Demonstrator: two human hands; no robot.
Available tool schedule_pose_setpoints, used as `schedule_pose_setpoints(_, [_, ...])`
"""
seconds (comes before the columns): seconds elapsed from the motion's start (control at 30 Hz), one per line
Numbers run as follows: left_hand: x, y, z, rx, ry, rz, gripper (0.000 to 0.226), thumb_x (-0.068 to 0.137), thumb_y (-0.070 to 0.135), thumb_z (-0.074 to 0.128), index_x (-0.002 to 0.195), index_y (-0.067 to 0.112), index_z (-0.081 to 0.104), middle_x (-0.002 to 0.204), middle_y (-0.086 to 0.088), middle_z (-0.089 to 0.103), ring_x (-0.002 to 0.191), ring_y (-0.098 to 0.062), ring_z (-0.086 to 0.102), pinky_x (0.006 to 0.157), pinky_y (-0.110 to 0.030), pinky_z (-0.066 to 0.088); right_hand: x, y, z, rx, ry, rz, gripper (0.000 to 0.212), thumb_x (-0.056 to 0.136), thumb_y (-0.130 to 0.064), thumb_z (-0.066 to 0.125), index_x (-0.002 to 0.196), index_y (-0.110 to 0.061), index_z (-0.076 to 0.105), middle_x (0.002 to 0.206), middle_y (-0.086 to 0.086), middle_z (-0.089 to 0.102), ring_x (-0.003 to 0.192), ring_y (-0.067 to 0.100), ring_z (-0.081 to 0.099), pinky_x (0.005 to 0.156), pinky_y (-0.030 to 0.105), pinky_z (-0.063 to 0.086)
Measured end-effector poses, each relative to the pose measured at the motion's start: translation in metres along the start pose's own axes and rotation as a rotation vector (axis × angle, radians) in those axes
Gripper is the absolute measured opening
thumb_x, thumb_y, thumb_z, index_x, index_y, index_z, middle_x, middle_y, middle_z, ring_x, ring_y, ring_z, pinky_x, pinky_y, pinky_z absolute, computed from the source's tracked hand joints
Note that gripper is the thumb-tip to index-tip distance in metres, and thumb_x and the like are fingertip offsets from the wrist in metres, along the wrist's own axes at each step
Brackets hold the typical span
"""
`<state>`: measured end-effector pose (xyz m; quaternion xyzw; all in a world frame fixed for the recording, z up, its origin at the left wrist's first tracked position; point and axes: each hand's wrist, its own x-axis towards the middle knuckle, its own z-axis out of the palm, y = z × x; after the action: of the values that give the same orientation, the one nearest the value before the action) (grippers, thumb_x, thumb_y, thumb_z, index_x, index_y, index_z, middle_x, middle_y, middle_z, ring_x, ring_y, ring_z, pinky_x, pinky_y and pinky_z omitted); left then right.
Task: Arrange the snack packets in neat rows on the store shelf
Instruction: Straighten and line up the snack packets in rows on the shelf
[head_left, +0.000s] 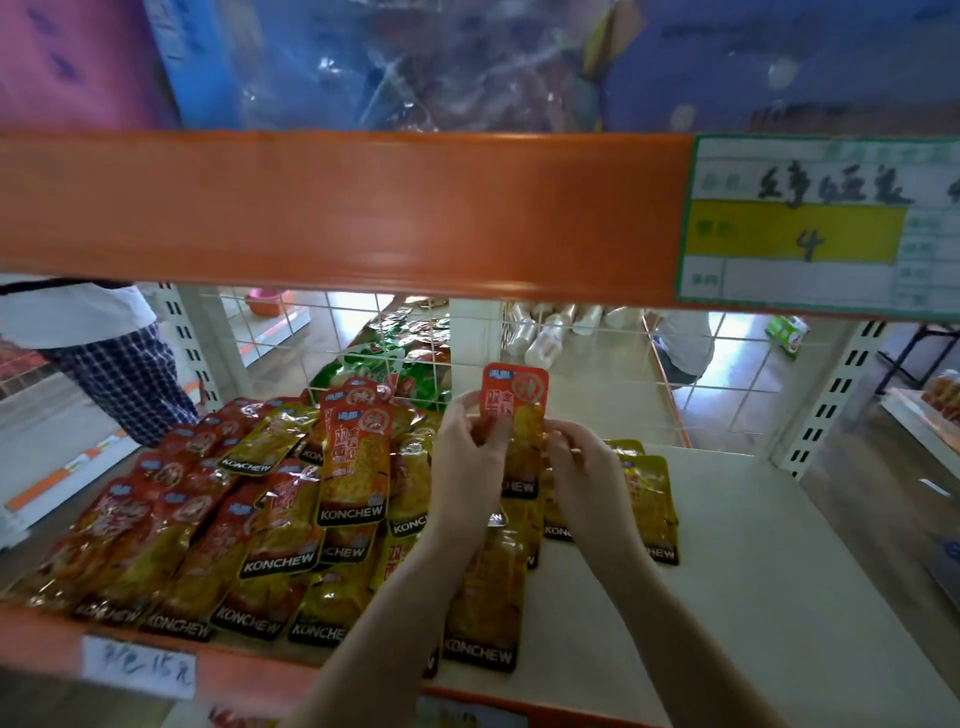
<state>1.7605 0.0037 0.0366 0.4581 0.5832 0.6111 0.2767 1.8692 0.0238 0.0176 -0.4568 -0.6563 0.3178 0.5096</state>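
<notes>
Both hands hold one red-and-yellow snack packet (515, 402) upright above the shelf board (727, 571). My left hand (470, 452) pinches its left side and my right hand (584, 470) pinches its right side. Several more KONCHEW packets (260, 519) lie in overlapping rows across the left and middle of the shelf. Another yellow packet (652, 499) lies just right of my right hand. A further packet (485, 597) lies flat under my left forearm.
An orange upper shelf beam (337, 208) with a price tag (810, 223) hangs close above. A wire mesh back panel (597, 374) closes the rear, with green packets (395, 364) behind it. A person in a checked garment (119, 374) stands at left. A handwritten label (137, 667) sits on the front edge.
</notes>
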Motion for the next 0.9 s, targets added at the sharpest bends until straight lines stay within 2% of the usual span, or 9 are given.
schedule_pose_setpoints(0.13, [0.019,0.000,-0.049,0.352,0.112,0.086,0.041,0.091,0.019,0.058,0.130,0.013,0.048,0.109,0.006,0.057,0.080,0.002,0.054,0.061,-0.003,0.045,0.004,0.008,0.020,-0.052,-0.017,-0.042,0.018,0.095,-0.009,0.050,0.099,-0.016,0.066,0.086,-0.003,0.063,0.075,0.010,0.058,0.065,0.015,0.040])
schedule_pose_setpoints(0.27, [0.037,-0.016,-0.090,0.693,0.164,0.104,0.047,0.089,0.012,0.060,0.134,0.007,0.046,0.122,-0.012,0.058,0.108,-0.023,0.057,0.092,-0.025,0.046,-0.004,0.021,0.027,-0.211,-0.090,-0.092,0.019,0.096,-0.011,0.049,0.104,-0.011,0.066,0.099,-0.002,0.062,0.088,0.009,0.056,0.071,0.006,0.038])
schedule_pose_setpoints(0.33, [0.038,-0.020,-0.099,0.775,0.189,0.095,0.046,0.090,0.009,0.058,0.134,0.007,0.045,0.127,-0.016,0.054,0.106,-0.020,0.055,0.087,-0.020,0.039,-0.006,0.023,0.025,-0.267,-0.079,-0.125,0.019,0.096,-0.010,0.048,0.105,-0.010,0.065,0.099,-0.004,0.059,0.087,0.007,0.054,0.071,0.007,0.038])
schedule_pose_setpoints(0.43, [0.039,-0.019,-0.106,0.866,0.219,0.113,0.044,0.091,0.008,0.056,0.134,0.008,0.044,0.122,-0.018,0.052,0.096,-0.024,0.057,0.079,-0.027,0.046,-0.008,0.025,0.023,-0.317,-0.086,-0.109,0.019,0.095,-0.010,0.048,0.105,-0.008,0.065,0.100,0.000,0.060,0.088,0.013,0.056,0.077,0.023,0.046])
schedule_pose_setpoints(0.5, [0.040,-0.021,-0.106,0.974,0.234,0.108,0.042,0.090,0.006,0.056,0.131,0.006,0.045,0.119,-0.018,0.051,0.105,-0.029,0.053,0.086,-0.033,0.046,-0.008,0.028,0.024,-0.385,-0.109,-0.088,0.018,0.095,-0.011,0.048,0.104,-0.008,0.064,0.099,0.005,0.061,0.087,0.020,0.058,0.078,0.037,0.049])
schedule_pose_setpoints(0.6, [0.033,-0.021,-0.097,1.153,0.252,0.146,0.041,0.087,0.005,0.056,0.127,0.006,0.047,0.122,-0.018,0.052,0.116,-0.034,0.046,0.096,-0.044,0.041,-0.011,0.028,0.025,-0.479,-0.146,-0.096,0.018,0.093,-0.011,0.050,0.105,-0.009,0.063,0.096,0.007,0.059,0.086,0.026,0.058,0.075,0.038,0.048])
schedule_pose_setpoints(0.67, [0.023,-0.018,-0.083,1.164,0.187,0.252,0.039,0.088,0.006,0.054,0.126,0.007,0.048,0.126,-0.015,0.052,0.120,-0.031,0.044,0.098,-0.043,0.038,-0.013,0.027,0.025,-0.556,-0.158,-0.106,0.020,0.091,-0.012,0.052,0.108,-0.010,0.062,0.101,0.008,0.059,0.093,0.027,0.056,0.077,0.037,0.044])
schedule_pose_setpoints(0.8, [-0.002,-0.023,-0.044,1.112,-0.167,0.402,0.041,0.096,0.025,0.042,0.136,0.020,0.040,0.138,0.001,0.043,0.129,-0.016,0.035,0.106,-0.031,0.028,-0.013,0.031,0.015,-0.726,-0.084,-0.066,0.027,0.090,-0.015,0.048,0.115,-0.011,0.059,0.110,0.010,0.060,0.103,0.028,0.051,0.084,0.038,0.040])
schedule_pose_setpoints(0.9, [-0.017,-0.033,-0.024,1.207,-0.367,0.371,0.045,0.097,0.040,0.036,0.140,0.026,0.035,0.148,-0.004,0.032,0.140,-0.021,0.019,0.112,-0.038,0.017,-0.013,0.034,0.011,-0.796,-0.121,-0.025,0.025,0.095,-0.018,0.041,0.114,-0.014,0.056,0.111,0.007,0.060,0.107,0.026,0.051,0.087,0.036,0.038])
